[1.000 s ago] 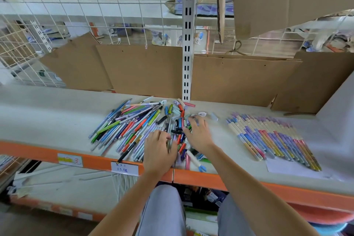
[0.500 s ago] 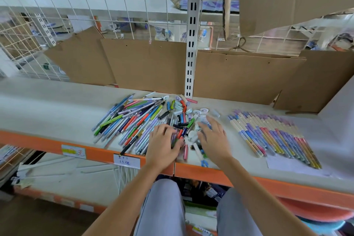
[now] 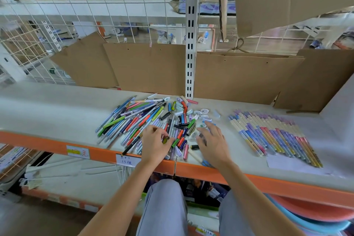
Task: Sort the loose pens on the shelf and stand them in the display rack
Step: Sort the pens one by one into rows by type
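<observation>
Left hand [image 3: 155,144] is curling fingers round a dark pen at the near edge of the loose pen pile [image 3: 145,120], prob. picking it out, while right hand [image 3: 211,142] w/ spread fingers is resting right of pile, steadying strays; sorted row [image 3: 274,136] is lying further right, rack not in view.

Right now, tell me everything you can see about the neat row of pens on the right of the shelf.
The row of slim pastel pens lies flat on the pale shelf top, side by side and parallel, angled toward the near right. Barrels show cream, blue, purple, pink and yellow bands. Their near ends rest on a white paper sheet. Neither hand touches them.
</observation>
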